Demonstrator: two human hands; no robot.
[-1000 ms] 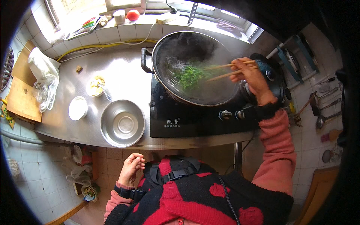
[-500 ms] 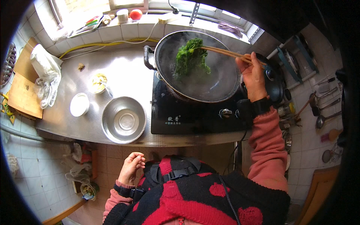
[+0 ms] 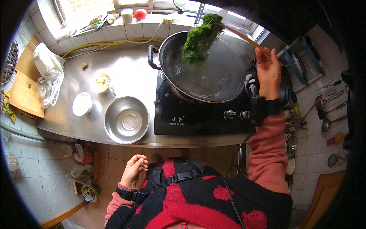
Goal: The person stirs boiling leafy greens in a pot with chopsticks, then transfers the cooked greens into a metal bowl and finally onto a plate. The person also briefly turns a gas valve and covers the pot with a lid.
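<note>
My right hand (image 3: 269,72) grips a pair of wooden chopsticks (image 3: 244,37) right of the wok. From their tips hangs a clump of dark green leafy vegetable (image 3: 203,38), lifted above the far part of the steaming wok (image 3: 225,82). The wok stands on a black gas stove (image 3: 202,122) and has liquid in it, partly veiled by steam. Close to my body, below the counter's front edge, my left hand (image 3: 134,168) is loosely closed, with nothing visible in it. On the counter nearest to that hand sits a steel basin (image 3: 127,120), with nothing in it.
Left of the basin are a white bowl (image 3: 82,104) and a small bowl of pale yellow pieces (image 3: 101,83) with a spoon. A plastic bag (image 3: 47,72) hangs by wooden boards (image 3: 26,95). A tomato (image 3: 140,14) rests on the windowsill. Ladles (image 3: 328,123) hang at right.
My right hand has risen slightly and moved right. The green clump has gone higher, away from the wok's surface. My left hand stays where it was.
</note>
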